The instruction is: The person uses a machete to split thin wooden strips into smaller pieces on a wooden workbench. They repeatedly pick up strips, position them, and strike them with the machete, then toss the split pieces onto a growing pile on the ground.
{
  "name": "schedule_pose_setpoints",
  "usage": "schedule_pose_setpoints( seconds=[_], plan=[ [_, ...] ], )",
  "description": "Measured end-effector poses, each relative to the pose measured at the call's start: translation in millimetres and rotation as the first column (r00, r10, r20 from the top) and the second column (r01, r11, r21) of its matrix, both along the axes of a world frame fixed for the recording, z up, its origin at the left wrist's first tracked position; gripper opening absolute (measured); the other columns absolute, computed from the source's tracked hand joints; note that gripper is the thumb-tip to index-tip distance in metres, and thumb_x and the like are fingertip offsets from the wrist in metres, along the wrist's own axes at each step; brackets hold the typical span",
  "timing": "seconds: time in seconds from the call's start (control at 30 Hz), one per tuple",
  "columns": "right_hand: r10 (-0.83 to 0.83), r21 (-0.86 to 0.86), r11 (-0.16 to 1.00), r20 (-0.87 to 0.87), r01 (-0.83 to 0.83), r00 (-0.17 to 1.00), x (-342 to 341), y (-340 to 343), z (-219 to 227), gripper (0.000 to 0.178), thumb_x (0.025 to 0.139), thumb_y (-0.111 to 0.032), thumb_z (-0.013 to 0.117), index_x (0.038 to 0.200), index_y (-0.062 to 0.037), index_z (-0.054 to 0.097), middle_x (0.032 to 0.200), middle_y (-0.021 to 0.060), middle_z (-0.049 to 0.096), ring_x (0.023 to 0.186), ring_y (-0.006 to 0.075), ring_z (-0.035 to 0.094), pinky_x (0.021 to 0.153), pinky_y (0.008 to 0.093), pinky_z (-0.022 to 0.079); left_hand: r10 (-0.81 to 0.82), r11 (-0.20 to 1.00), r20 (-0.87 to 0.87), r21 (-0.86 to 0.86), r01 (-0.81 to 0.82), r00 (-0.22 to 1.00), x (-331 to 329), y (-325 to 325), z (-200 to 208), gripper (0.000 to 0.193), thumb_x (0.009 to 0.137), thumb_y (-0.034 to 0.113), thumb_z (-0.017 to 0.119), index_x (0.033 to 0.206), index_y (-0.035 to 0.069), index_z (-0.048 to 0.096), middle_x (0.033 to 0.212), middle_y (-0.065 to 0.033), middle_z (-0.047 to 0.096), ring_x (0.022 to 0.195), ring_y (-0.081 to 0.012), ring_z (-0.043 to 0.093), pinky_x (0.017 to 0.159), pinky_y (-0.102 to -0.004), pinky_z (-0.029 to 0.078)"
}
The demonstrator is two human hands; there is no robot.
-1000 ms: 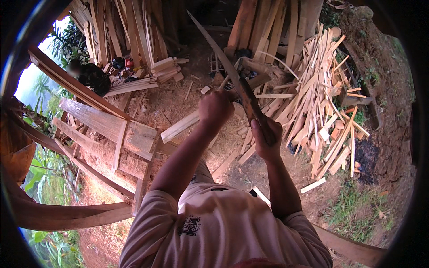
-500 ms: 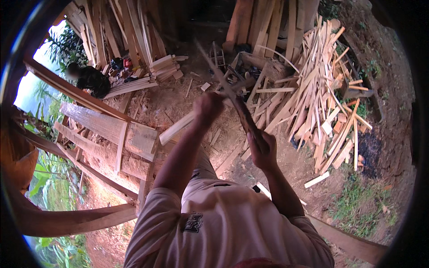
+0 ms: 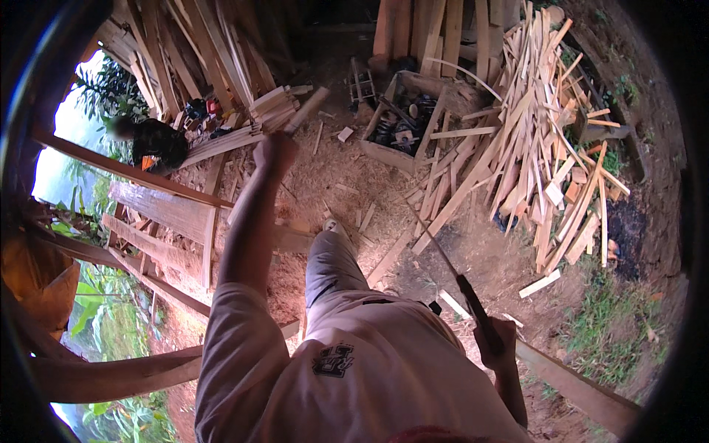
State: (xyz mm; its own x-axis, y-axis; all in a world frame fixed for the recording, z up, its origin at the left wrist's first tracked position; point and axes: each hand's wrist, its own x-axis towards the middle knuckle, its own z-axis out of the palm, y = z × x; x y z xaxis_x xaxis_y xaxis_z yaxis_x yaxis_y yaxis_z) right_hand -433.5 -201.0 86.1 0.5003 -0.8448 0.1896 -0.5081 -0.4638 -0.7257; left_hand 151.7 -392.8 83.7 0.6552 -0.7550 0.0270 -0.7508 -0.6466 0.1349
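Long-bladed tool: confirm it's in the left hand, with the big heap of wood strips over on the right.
Wrong hand: the head view shows the long-bladed tool in the right hand, not the left hand. The big heap of wood strips is indeed over on the right.

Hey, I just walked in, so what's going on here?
Someone is holding a piece of wood in their left hand and a long-bladed tool in their right hand. The blade and the wood are apart. A wooden box sits ahead, a heap of wood strips lies to the right, and another person is off to the left.
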Motion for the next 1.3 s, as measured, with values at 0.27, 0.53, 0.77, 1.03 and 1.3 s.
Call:
schedule_pose_setpoints(
  seconds=[0.27, 0.53, 0.77, 1.03, 1.3],
  plan=[
    [-0.054, -0.155, 0.983, 0.269, 0.099, 0.962, 112.6, -85.9, 22.0, 0.011, 0.086, -0.009, 0.067, 0.077, -0.0057, 0.061, 0.057, 0.0049, 0.052, 0.048, 0.0164, 0.054, 0.047, 0.0335, 0.041, -0.29, 0.957, 0.062, 0.04, 0.288, 0.955, -114.6, -10.4, -22.5, 0.026, 0.088, 0.022, 0.056, 0.101, 0.007, 0.073, 0.095, -0.0203, 0.073, 0.089, -0.0362, 0.073, 0.074, -0.0487, 0.059],
    [-0.058, 0.095, 0.995, 0.61, -0.001, 0.79, 212.2, -175.0, 25.0, 0.014, 0.098, -0.013, 0.063, 0.089, -0.0028, 0.065, 0.063, -0.006, 0.051, 0.057, 0.0028, 0.045, 0.05, 0.0246, 0.034, -0.442, 0.889, 0.058, -0.107, 0.446, 0.895, -176.0, -23.0, -30.6, 0.022, 0.086, 0.018, 0.057, 0.093, 0.003, 0.07, 0.089, -0.0187, 0.073, 0.081, -0.0338, 0.074, 0.067, -0.045, 0.059],
    [-0.107, 0.173, 0.985, 0.568, 0.008, 0.816, 224.0, -180.3, 11.1, 0.017, 0.098, -0.016, 0.063, 0.089, -0.0021, 0.065, 0.062, -0.0055, 0.051, 0.057, 0.0031, 0.045, 0.05, 0.0247, 0.035, -0.385, 0.915, 0.015, -0.126, 0.383, 0.923, -182.2, -16.1, -18.1, 0.022, 0.086, 0.019, 0.056, 0.092, 0.004, 0.071, 0.087, -0.0184, 0.073, 0.08, -0.0337, 0.074, 0.068, -0.0456, 0.059],
    [-0.083, 0.128, 0.991, 0.481, 0.023, 0.873, 218.8, -166.3, 1.3, 0.016, 0.096, -0.015, 0.064, 0.09, -0.0013, 0.065, 0.061, -0.0011, 0.052, 0.059, 0.0041, 0.044, 0.052, 0.0277, 0.037, -0.415, 0.904, -0.027, -0.124, 0.409, 0.909, -186.1, -8.0, -38.7, 0.022, 0.084, 0.02, 0.057, 0.091, 0.006, 0.072, 0.088, -0.0188, 0.074, 0.085, -0.034, 0.074, 0.072, -0.0465, 0.059],
    [-0.127, 0.261, 0.965, 0.352, 0.033, 0.927, 194.7, -132.5, -11.7, 0.02, 0.094, -0.013, 0.064, 0.08, -0.0001, 0.059, 0.059, 0.0048, 0.052, 0.058, 0.0066, 0.047, 0.051, 0.0317, 0.038, -0.392, 0.915, -0.161, 0.028, 0.402, 0.906, -181.3, -3.5, -77.1, 0.026, 0.088, 0.023, 0.057, 0.104, 0.015, 0.075, 0.104, -0.0145, 0.073, 0.099, -0.0334, 0.071, 0.084, -0.0485, 0.056]
  ],
)
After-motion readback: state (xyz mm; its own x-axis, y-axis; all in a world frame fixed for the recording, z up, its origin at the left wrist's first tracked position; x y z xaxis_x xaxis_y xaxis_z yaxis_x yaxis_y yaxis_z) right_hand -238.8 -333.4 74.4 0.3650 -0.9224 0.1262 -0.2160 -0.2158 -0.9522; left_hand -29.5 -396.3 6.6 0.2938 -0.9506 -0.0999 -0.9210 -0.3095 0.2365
